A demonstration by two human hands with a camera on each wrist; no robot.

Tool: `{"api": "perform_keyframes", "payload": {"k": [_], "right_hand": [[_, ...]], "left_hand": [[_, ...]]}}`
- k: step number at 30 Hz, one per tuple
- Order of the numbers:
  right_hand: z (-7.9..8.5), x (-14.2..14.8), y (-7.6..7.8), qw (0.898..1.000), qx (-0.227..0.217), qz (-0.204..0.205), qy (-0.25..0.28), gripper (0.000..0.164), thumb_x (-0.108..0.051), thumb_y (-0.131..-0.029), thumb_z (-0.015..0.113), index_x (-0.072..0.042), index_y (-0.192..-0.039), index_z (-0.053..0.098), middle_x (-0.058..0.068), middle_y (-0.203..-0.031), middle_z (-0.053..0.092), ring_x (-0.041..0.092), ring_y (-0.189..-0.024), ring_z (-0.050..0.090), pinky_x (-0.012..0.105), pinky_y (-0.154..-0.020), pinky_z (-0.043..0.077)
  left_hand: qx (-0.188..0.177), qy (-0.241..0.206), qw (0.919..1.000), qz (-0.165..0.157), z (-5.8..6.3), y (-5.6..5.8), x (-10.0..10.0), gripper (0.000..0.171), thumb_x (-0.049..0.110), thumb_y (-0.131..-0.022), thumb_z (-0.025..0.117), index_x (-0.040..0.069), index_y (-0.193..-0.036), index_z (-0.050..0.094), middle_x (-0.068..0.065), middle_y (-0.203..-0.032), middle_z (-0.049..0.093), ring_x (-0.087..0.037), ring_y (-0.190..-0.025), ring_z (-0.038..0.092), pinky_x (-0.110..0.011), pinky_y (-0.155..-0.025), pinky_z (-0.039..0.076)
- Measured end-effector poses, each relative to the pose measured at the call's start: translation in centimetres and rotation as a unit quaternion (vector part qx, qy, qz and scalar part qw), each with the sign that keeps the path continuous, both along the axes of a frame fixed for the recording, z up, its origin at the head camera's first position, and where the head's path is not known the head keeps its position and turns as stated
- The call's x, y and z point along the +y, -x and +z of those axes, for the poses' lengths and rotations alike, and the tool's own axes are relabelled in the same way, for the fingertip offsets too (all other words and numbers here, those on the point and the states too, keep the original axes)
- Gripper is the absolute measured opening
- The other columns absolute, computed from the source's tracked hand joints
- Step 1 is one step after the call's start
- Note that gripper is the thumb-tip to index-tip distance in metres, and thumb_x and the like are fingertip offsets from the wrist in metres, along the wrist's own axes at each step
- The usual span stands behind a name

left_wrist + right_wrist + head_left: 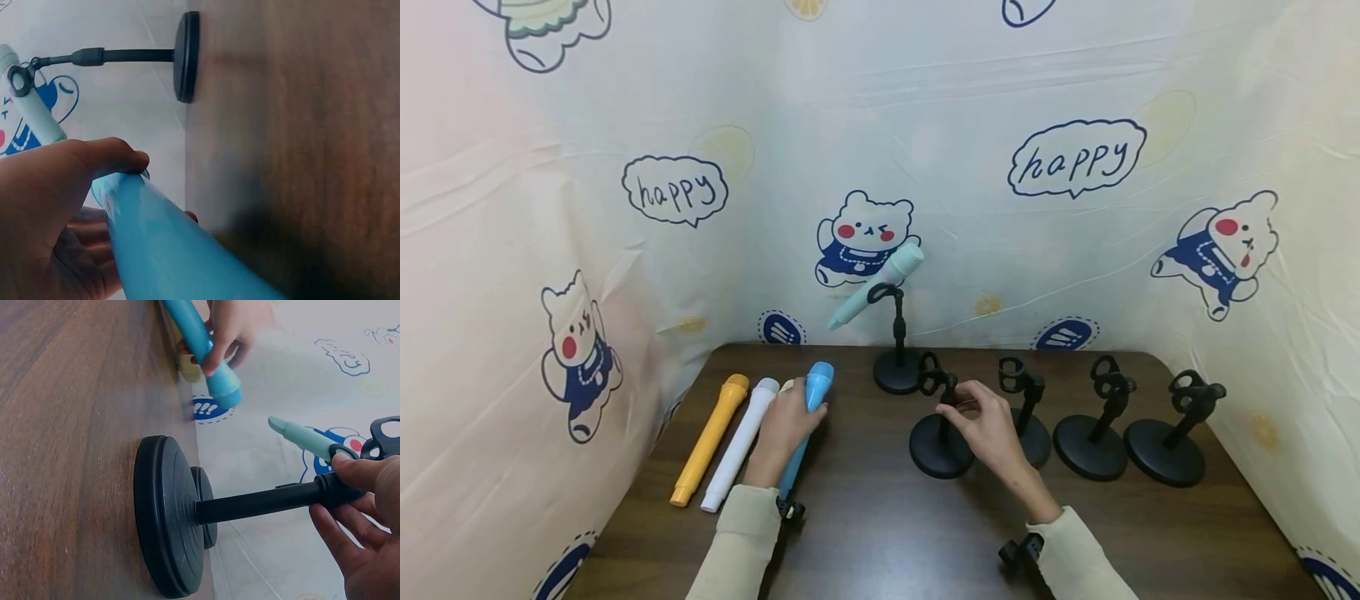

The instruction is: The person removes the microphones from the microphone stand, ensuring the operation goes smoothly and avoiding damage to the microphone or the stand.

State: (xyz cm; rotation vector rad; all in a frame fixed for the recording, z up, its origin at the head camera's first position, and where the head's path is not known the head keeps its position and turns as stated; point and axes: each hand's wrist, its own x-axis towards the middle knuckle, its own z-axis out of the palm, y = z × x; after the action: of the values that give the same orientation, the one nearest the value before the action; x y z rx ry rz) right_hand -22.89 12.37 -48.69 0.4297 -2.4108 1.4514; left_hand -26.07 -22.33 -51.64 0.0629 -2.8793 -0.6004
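Here's the blue microphone [818, 387], slanting on the left side of the counter [880, 533], with the thumb and fingers of the left hand [784, 429] wrapped firmly around it, close to its broad end. Over to the right hand [988, 425], and it's got thumb and fingers pinching the upper part of a black stand [942, 454], whose round base sits flat on the counter. Just left of the left hand lies a white microphone [741, 446], and outside that an orange microphone [711, 437], side by side. Up at the back, a mint microphone [891, 273] hangs tilted in the rear stand [897, 373], thicker end high and to the right! Three more black stands [1090, 450] line up on the right, and behind everything hangs a pale sheet [880, 108] printed with cartoon bears and the word "happy".
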Motion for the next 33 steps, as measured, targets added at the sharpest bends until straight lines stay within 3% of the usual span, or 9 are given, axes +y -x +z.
{"api": "perform_keyframes", "payload": {"k": [4,8,15,20,33], "right_hand": [[0.0,0.0,0.0,1.000,0.003,-0.002,-0.005,0.025,-0.017,-0.090,0.087,-0.007,-0.109,0.074,0.009,-0.104,0.074,0.027,-0.095,0.075,0.049,-0.085,0.064],[0.0,0.0,0.0,1.000,0.001,-0.005,-0.009,0.027,-0.018,-0.090,0.087,-0.007,-0.110,0.074,0.009,-0.104,0.074,0.026,-0.095,0.075,0.047,-0.085,0.064],[-0.1,0.0,0.1,1.000,0.007,-0.003,-0.007,0.027,-0.017,-0.089,0.087,-0.006,-0.109,0.073,0.010,-0.104,0.075,0.028,-0.094,0.075,0.049,-0.084,0.064],[-0.1,0.0,0.1,1.000,0.010,-0.003,-0.007,0.028,-0.017,-0.089,0.088,-0.005,-0.110,0.073,0.010,-0.104,0.075,0.029,-0.095,0.075,0.048,-0.084,0.064],[0.4,-0.1,-0.1,1.000,-0.001,-0.003,-0.016,0.028,-0.018,-0.090,0.087,-0.006,-0.111,0.074,0.009,-0.105,0.075,0.026,-0.095,0.075,0.044,-0.084,0.065]], "left_hand": [[-0.002,0.033,0.9994,0.002,-0.3,-0.2,0.3,0.069,0.032,-0.092,0.083,-0.013,-0.136,0.058,-0.029,-0.108,0.075,-0.041,-0.089,0.073,-0.057,-0.080,0.061],[0.000,0.050,0.9986,0.018,-0.8,-0.4,0.8,0.061,0.033,-0.090,0.084,-0.011,-0.127,0.063,-0.031,-0.105,0.073,-0.045,-0.094,0.072,-0.060,-0.078,0.060],[0.034,0.059,0.9972,0.031,-1.4,-0.7,1.5,0.052,0.026,-0.085,0.089,-0.012,-0.112,0.066,-0.029,-0.103,0.067,-0.047,-0.093,0.068,-0.061,-0.078,0.059],[0.041,0.068,0.9964,0.029,-1.5,-0.8,1.6,0.053,0.025,-0.084,0.090,-0.012,-0.112,0.067,-0.029,-0.106,0.064,-0.046,-0.093,0.067,-0.061,-0.078,0.060],[-0.002,0.079,0.9962,0.035,-0.6,-0.9,2.0,0.058,0.029,-0.084,0.090,-0.012,-0.118,0.066,-0.029,-0.112,0.064,-0.046,-0.102,0.066,-0.061,-0.080,0.060]]}}
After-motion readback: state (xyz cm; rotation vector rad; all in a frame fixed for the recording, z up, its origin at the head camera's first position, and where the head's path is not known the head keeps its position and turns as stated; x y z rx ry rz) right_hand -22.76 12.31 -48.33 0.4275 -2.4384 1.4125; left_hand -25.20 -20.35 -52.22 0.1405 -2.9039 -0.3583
